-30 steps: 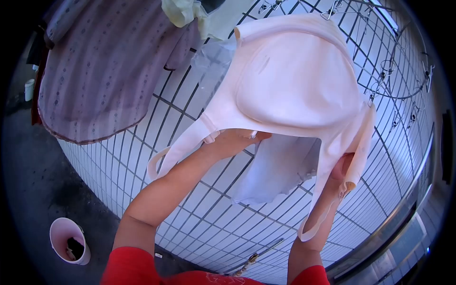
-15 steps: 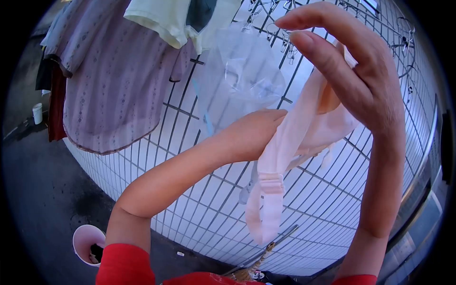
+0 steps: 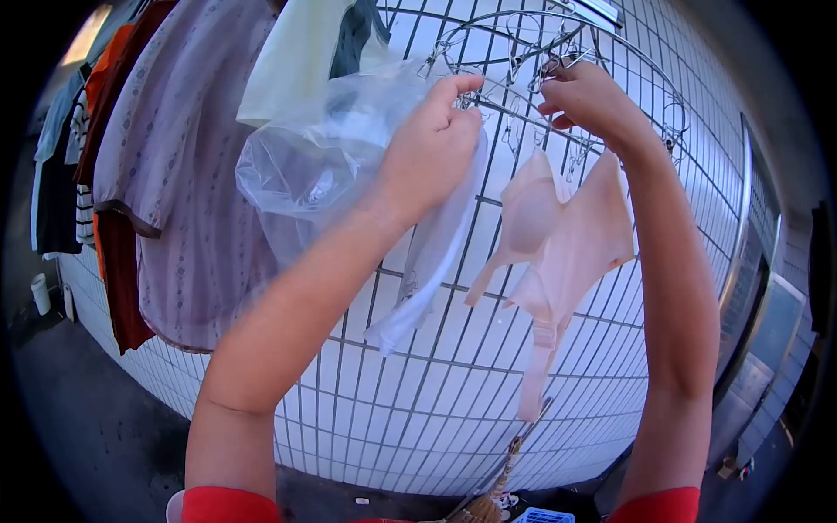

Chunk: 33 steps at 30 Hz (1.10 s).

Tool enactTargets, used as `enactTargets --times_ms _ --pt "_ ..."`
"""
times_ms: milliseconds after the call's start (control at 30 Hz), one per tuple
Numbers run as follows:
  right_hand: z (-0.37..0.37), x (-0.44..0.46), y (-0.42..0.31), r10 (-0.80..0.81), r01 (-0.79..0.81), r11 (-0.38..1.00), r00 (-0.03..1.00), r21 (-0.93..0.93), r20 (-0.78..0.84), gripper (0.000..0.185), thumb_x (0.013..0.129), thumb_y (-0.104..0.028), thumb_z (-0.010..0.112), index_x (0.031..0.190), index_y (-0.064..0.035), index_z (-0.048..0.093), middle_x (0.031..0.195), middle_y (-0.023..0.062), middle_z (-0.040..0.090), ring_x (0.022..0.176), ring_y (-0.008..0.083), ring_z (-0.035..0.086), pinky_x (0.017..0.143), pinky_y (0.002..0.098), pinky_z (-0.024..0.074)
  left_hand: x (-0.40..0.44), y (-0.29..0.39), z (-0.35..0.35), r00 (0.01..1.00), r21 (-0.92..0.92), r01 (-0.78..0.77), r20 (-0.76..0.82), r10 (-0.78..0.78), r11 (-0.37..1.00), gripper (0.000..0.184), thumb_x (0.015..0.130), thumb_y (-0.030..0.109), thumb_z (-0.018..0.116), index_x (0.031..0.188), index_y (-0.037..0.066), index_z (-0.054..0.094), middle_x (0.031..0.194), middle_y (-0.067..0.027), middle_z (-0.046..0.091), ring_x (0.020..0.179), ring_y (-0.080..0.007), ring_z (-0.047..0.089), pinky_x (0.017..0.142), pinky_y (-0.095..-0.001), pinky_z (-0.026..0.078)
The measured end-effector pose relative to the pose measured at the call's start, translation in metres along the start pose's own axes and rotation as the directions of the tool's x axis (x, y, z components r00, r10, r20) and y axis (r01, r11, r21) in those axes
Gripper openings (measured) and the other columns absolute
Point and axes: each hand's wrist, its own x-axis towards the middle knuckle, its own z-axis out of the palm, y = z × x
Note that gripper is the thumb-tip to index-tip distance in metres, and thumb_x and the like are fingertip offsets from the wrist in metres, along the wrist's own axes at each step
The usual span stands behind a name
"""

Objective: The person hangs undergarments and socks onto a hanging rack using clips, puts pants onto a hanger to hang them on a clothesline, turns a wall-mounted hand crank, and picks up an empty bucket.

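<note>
A pale pink bra (image 3: 571, 253) hangs from the clips of a round wire drying hanger (image 3: 671, 83), its straps dangling against the tiled wall. Up at the hanger, my right hand (image 3: 597, 100) has its fingers curled round a wire clip (image 3: 571, 57). My left hand (image 3: 432, 144) is raised to the hanger's left side, index finger and thumb closed about a small metal clip (image 3: 468, 100). Behind that hand hangs a thin whitish cloth (image 3: 423, 288). A clear plastic bag (image 3: 305, 170) is just left of my left wrist.
A patterned mauve garment (image 3: 192, 174), a pale yellow one (image 3: 292, 61) and several others hang at the left. The white tiled wall (image 3: 418, 383) fills the background. Below are a straw broom (image 3: 493, 492) and a blue crate (image 3: 545, 517). A white cup (image 3: 40, 294) stands at far left.
The bra has left my left arm and now hangs from the hanger. My left hand has risen to the clips; my right hand has closed at a clip. The view has shifted.
</note>
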Motion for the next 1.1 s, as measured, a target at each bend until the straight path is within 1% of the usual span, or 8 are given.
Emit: enactTargets --times_ms 33,100,133,400,700,767,833,1100 --pt "0.003 -0.002 0.003 0.012 -0.012 1.0 1.0 -0.003 -0.007 0.042 0.084 -0.019 0.053 0.111 0.0117 0.055 0.106 0.0163 0.065 0.089 0.0189 0.066 0.066 0.0258 0.0536 0.004 0.005 -0.003 1.0 -0.007 -0.002 0.012 0.002 1.0 0.039 0.091 0.013 0.046 0.129 0.007 0.048 0.079 0.0019 0.056 0.071 -0.0059 0.049 0.064 -0.021 0.04" --pt "0.011 -0.006 0.007 -0.043 0.058 0.839 0.998 0.542 -0.041 0.041 0.084 -0.013 0.048 0.119 0.0076 0.051 0.112 0.015 0.063 0.093 0.0179 0.065 0.067 0.0233 0.05 0.012 0.012 -0.009 0.994 0.205 -0.104 0.06 0.094 0.973 0.033 0.088 0.013 0.044 0.119 0.009 0.055 0.073 0.0 0.055 0.067 -0.0085 0.05 0.063 -0.0248 0.041" --pt "0.012 -0.011 0.008 -0.025 0.086 0.77 0.994 0.632 -0.106 0.013 0.077 -0.012 0.052 0.08 -0.004 0.062 0.104 0.0093 0.067 0.095 0.0152 0.063 0.067 0.0237 0.0424 0.017 0.01 -0.011 0.993 0.198 -0.105 0.067 0.094 0.975 0.033 0.088 0.013 0.044 0.119 0.009 0.055 0.073 0.0 0.055 0.067 -0.0085 0.05 0.063 -0.0248 0.041" --pt "-0.001 -0.025 0.058 0.183 0.049 0.769 0.938 0.637 -0.293 0.029 0.076 -0.017 0.056 0.102 -0.0043 0.062 0.096 0.0047 0.067 0.088 0.0098 0.06 0.069 0.0275 0.0388 0.022 0.008 0.0 0.904 0.416 -0.376 0.36 0.229 0.828 0.027 0.081 0.011 0.046 0.106 0.006 0.056 0.063 -0.0009 0.044 0.059 -0.0084 0.041 0.056 -0.0243 0.035" --pt "-0.018 -0.036 0.117 -0.353 0.045 0.152 0.936 0.987 0.012 0.034 0.093 -0.018 0.047 0.119 0.0007 0.055 0.114 0.0152 0.062 0.105 0.0211 0.061 0.072 0.0254 0.0497 0.025 0.009 0.035 0.871 0.309 -0.238 0.488 0.061 0.921 0.03 0.077 0.007 0.043 0.105 0.006 0.054 0.073 0.0038 0.047 0.067 -0.0042 0.042 0.061 -0.0206 0.035" --pt "-0.019 -0.032 0.13 -0.347 0.043 0.165 0.938 0.985 0.018 0.032 0.093 -0.022 0.051 0.117 -0.0021 0.058 0.111 0.0116 0.064 0.102 0.0177 0.061 0.072 0.0244 0.0493 0.031 0.01 0.048 0.856 0.286 -0.236 0.513 0.06 0.929 0.032 0.077 0.006 0.043 0.108 0.007 0.052 0.079 0.0025 0.051 0.07 -0.0043 0.044 0.064 -0.0202 0.037" --pt "-0.013 -0.028 0.121 -0.118 0.183 0.471 0.982 0.863 -0.144 0.031 0.093 -0.024 0.056 0.117 -0.0048 0.059 0.107 0.007 0.066 0.098 0.0123 0.062 0.071 0.0225 0.0487 0.035 0.012 0.058 0.847 0.265 -0.229 0.529 0.057 0.937 0.034 0.077 0.005 0.042 0.11 0.007 0.051 0.084 0.0013 0.055 0.072 -0.0044 0.047 0.066 -0.0199 0.039" --pt "-0.004 -0.014 0.108 -0.315 0.129 0.312 0.949 0.941 -0.026 0.032 0.083 -0.031 0.07 0.102 -0.0047 0.064 0.09 0.0026 0.064 0.061 -0.0014 0.043 0.048 0.0116 0.0312 0.037 0.026 0.055 0.905 0.131 -0.092 0.424 0.028 0.987 0.031 0.085 0.011 0.049 0.116 0.01 0.05 0.092 -0.0004 0.058 0.085 -0.0073 0.052 0.077 -0.0211 0.041"
